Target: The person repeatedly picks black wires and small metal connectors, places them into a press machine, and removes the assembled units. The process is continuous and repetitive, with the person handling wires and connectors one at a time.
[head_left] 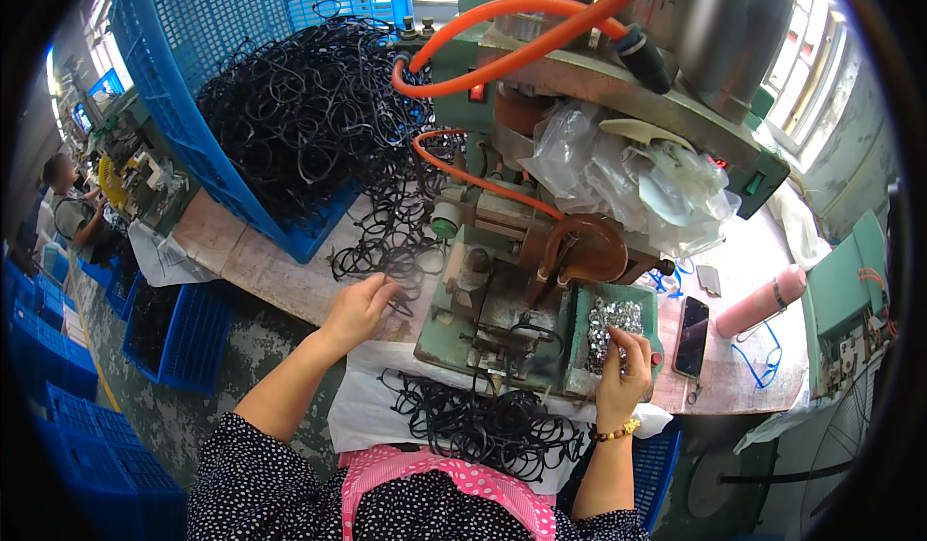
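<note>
Left of the green metal bench machine (439, 350), the left hand (355, 311) bends its fingers close together beside loose thin black looped bands (386, 242); whether they grip one, I cannot tell. At the machine's right, the right hand (626, 372) has its fingers drawn together over small shiny silver pieces (618, 317) in a green tray (650, 324); any hold is unclear. A heap of black bands (483, 423) lies in front of the machine.
</note>
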`<state>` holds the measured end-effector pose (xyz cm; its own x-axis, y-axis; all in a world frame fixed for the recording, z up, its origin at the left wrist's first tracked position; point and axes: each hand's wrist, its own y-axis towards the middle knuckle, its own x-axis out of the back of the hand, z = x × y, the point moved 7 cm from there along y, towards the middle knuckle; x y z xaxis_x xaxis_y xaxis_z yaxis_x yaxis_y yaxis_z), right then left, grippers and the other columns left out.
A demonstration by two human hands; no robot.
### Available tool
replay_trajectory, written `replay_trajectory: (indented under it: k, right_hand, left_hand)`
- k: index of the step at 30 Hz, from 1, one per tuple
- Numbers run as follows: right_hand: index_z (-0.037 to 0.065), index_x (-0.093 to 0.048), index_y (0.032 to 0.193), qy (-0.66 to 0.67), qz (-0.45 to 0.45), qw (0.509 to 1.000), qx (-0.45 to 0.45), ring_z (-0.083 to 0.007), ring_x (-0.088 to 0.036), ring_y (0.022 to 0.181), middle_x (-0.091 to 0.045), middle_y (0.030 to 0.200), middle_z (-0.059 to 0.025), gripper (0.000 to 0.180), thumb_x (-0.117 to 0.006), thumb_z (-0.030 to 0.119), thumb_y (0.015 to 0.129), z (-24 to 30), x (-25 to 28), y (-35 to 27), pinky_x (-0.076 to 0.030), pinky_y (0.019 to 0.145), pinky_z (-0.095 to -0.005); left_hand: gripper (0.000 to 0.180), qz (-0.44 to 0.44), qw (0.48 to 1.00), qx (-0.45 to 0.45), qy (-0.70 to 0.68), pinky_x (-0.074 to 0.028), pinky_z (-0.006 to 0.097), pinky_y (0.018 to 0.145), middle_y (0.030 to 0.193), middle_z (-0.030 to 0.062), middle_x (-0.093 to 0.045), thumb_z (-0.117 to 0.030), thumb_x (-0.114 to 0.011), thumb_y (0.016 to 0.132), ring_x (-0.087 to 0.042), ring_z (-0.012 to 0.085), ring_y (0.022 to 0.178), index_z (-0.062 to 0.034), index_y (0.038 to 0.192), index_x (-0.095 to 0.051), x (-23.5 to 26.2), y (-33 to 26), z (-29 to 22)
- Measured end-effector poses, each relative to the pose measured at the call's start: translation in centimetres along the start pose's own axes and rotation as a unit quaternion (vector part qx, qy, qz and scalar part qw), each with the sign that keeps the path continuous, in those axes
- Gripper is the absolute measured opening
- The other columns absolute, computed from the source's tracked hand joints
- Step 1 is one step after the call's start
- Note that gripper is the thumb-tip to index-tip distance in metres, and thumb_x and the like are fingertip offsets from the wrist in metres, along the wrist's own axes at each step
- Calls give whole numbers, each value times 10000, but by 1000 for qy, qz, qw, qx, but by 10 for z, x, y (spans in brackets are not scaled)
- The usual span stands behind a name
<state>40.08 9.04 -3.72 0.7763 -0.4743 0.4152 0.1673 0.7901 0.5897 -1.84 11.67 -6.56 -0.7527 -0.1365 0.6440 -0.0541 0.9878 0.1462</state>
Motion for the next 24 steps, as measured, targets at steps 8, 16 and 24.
replay_trajectory:
  k: [8, 16, 24]
  right_hand:
    - [-1, -740, 1023, 115, -2, 991, -63, -183, -622, 899, -664, 963, -82, 195, -641, -90, 881, 24, -2, 16, -486, 799, -278]
    - [-20, -599, 1238, 287, 56, 954, -67, -174, -635, 957, -689, 997, -93, 367, -663, -55, 878, 94, -51, 26, -477, 913, -305]
    - [-33, -406, 1392, 408, 109, 897, -129, -138, -613, 981, -648, 1041, -74, 567, -653, -88, 886, 110, -73, 26, -498, 896, -280]
  left_hand:
    - [221, -108, 934, -67, -334, -446, 230, 672, 847, 17, -632, -206, -482, 1092, -564, 85, 737, -29, 1061, -611, 38, -6, -83]
    - [197, -95, 896, -183, -392, -470, 222, 676, 989, 62, -666, -177, -555, 1057, -604, 94, 764, -1, 1133, -598, 42, -6, -187]
    - [194, -119, 897, -188, -381, -454, 195, 614, 975, 58, -687, -165, -556, 1054, -618, 80, 725, 7, 1124, -616, 39, 0, -191]
